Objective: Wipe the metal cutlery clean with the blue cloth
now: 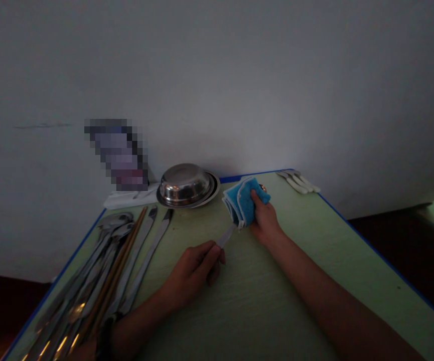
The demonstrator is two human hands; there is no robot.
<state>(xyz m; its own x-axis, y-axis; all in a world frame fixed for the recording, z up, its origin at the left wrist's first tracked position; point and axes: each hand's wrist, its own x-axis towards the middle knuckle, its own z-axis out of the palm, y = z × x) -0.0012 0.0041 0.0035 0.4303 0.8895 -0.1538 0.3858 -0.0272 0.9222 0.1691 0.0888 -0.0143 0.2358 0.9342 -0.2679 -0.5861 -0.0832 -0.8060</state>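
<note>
Two bare forearms enter from the bottom of the frame over a pale green table [209, 321] with blue edging. Surface: faint grain, a small dark spot at lower right; light dim overall. Lower left: a dark band [106, 336] on the left wrist, beside a bunch of long metal utensils [104, 250], warm glints on the nearest. Wooden chopsticks [126, 250] lie alongside, then two flat metal handles [156, 240], roughly parallel.

Centre: left hand [199, 265] closed narrow, thumb and fingers pinching a metal utensil [227, 235]. Its visible part is flat, grey and slim, slanting up into a blue cloth [245, 200]; the covered part cannot be made out. Right hand [265, 218] grips the cloth, thumb on top. Cloth: bright blue, folded, pale stitched edges, held above the table. A small shiny round piece [263, 188] shows just behind; its connection is unclear.

Farther, left of centre: an upturned shiny metal bowl [184, 183] on another metal dish [214, 188]. Upper left: a pixelated object [119, 155] above a white item [130, 197]. Far right corner of the table: white-handled cutlery [299, 184]. Behind: plain grey wall [239, 90], dark mark at left; dark red floor [386, 235] at right.
</note>
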